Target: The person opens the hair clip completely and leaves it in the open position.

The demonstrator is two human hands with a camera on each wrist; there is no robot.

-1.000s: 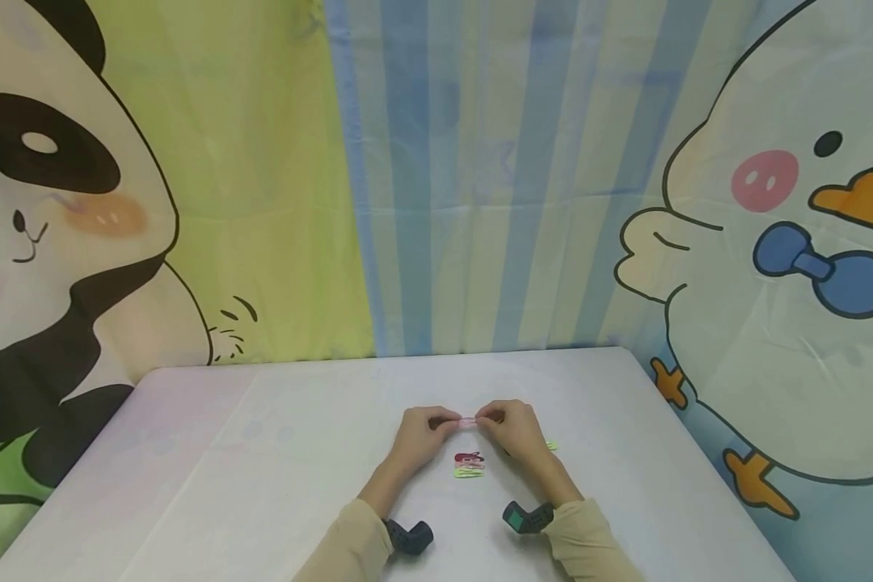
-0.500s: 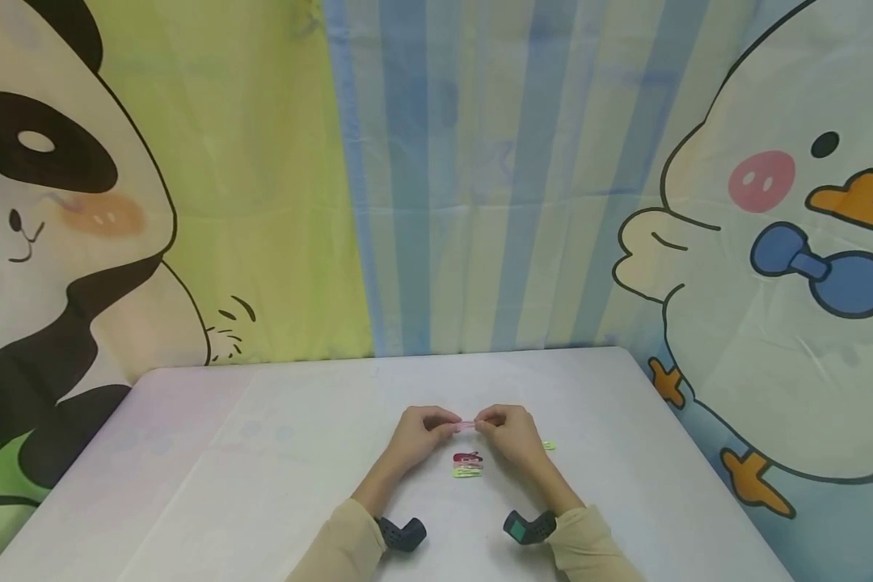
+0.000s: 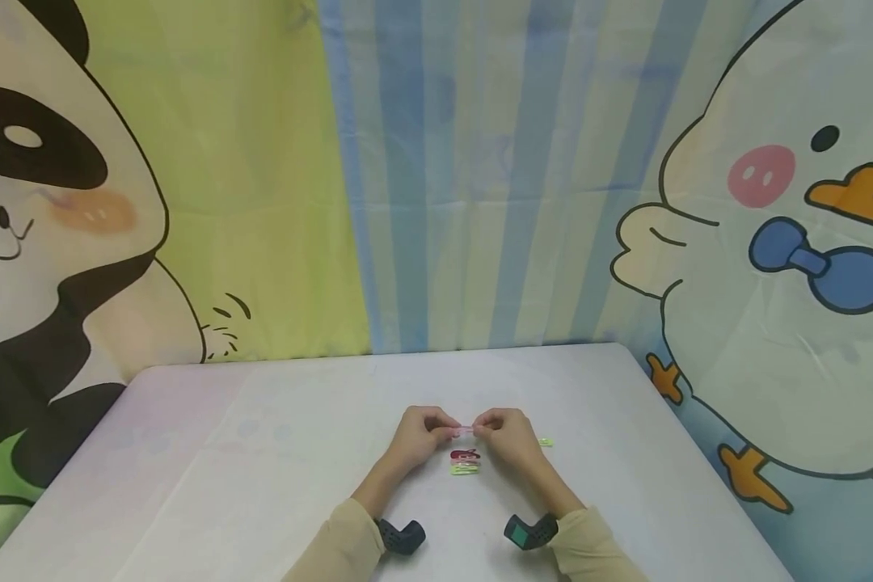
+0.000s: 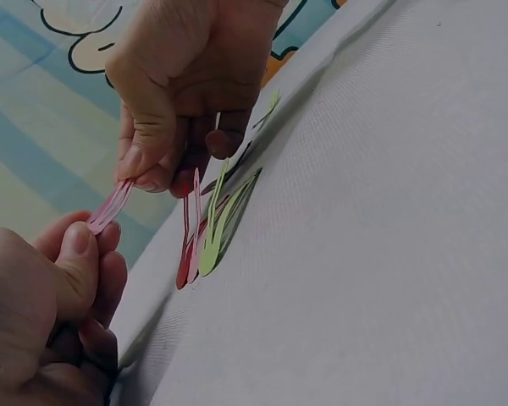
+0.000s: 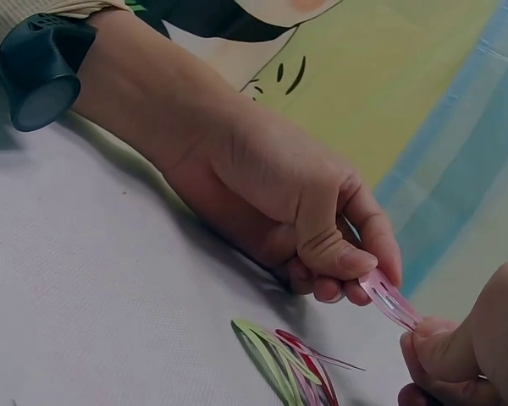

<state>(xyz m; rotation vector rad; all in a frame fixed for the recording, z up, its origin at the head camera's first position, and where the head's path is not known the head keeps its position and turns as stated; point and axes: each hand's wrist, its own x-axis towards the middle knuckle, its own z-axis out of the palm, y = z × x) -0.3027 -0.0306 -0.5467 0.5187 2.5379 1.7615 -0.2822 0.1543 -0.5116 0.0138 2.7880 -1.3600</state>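
A pink snap hair clip (image 3: 465,430) is stretched lengthwise between my two hands above the table. My left hand (image 3: 416,434) pinches its wider end between thumb and index finger, clearest in the right wrist view, where the clip (image 5: 388,299) shows slots. The other end is pinched by my right hand (image 3: 511,436). Just nearer than the hands lies a small row of clips: a red clip (image 4: 183,269), a pink clip (image 4: 194,272) and green clips (image 4: 210,255), partly overlapping. Whether the held clip is snapped is too small to tell.
Another green clip (image 3: 546,442) lies on the white-covered table (image 3: 262,485), right of my right hand. Beside it in the left wrist view is a thin dark clip-like shape (image 4: 227,169), partly hidden. A patterned curtain (image 3: 451,178) hangs behind the table's far edge.
Both hands, still pinching the pink clip, have come slightly nearer to the row of clips. The head view has shifted a little. The clips on the table have stayed put.
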